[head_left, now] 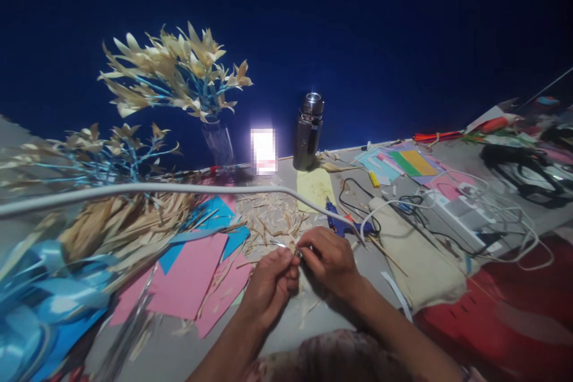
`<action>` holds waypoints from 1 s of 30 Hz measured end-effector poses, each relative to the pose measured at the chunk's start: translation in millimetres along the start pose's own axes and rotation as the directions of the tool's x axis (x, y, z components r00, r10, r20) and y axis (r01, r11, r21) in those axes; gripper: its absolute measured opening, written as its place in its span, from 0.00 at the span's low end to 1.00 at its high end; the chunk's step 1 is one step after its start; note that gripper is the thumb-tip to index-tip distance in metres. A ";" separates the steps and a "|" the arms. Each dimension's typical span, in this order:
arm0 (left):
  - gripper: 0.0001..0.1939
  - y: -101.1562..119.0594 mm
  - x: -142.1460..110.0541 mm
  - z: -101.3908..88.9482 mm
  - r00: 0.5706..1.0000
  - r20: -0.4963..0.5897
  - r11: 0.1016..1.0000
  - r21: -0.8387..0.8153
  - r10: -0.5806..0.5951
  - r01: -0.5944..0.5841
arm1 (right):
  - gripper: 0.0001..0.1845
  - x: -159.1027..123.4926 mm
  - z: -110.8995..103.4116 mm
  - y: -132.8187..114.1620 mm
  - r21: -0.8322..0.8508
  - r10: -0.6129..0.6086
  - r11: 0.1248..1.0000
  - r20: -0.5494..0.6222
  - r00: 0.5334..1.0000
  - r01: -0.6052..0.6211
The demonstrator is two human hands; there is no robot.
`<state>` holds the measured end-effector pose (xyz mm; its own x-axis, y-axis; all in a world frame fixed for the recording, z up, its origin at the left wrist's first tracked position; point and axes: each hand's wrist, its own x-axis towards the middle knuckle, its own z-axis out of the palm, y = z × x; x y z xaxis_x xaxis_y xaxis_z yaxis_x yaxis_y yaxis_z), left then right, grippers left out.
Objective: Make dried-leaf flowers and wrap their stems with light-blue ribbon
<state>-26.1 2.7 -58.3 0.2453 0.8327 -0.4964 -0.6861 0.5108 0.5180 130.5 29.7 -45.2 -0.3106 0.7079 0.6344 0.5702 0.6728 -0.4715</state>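
My left hand (274, 282) is closed in a pinch, thumb against the fingers, just above the littered tabletop. My right hand (330, 259) meets it from the right, its fingers bent and pinched together at the same spot. A thin silvery sliver (278, 243) sticks out to the left above my left thumb. Something small and partly shiny shows between the fingertips, but they cover most of it. Pale dried husk scraps (277, 218) lie beyond my hands. A blue glue gun (342, 224) rests on the table behind my right hand.
A white cable (147, 189) crosses the foreground. Pink paper (190, 277), dried husks (129, 233) and blue ribbon (40, 304) lie left. Husk flowers (179, 71) stand in a glass vase (218, 140) near a dark flask (308, 134). Right are a folded cloth (414, 262) and power strip (465, 221).
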 end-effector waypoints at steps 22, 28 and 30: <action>0.10 -0.5 0.2 -0.3 0.991 0.070 0.963 -0.253 0.113 -0.092 | 0.08 -9.7 -2.2 -10.3 0.000 -0.093 0.996 -0.158 0.983 0.094; 0.11 -1.3 0.2 0.0 0.990 0.074 0.967 -0.232 0.121 -0.101 | 0.09 -13.5 3.0 -7.7 -0.005 -0.054 0.999 -0.152 0.987 0.054; 0.11 -2.5 0.5 0.3 0.991 0.068 0.968 -0.230 0.119 -0.101 | 0.09 -15.1 6.1 -7.9 0.002 -0.024 1.000 -0.147 0.989 0.025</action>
<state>-24.1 2.0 -59.7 0.2078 0.9003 -0.3825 -0.8464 0.3615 0.3910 126.0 14.9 -54.8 -0.2088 0.6521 0.7289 0.5605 0.6905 -0.4572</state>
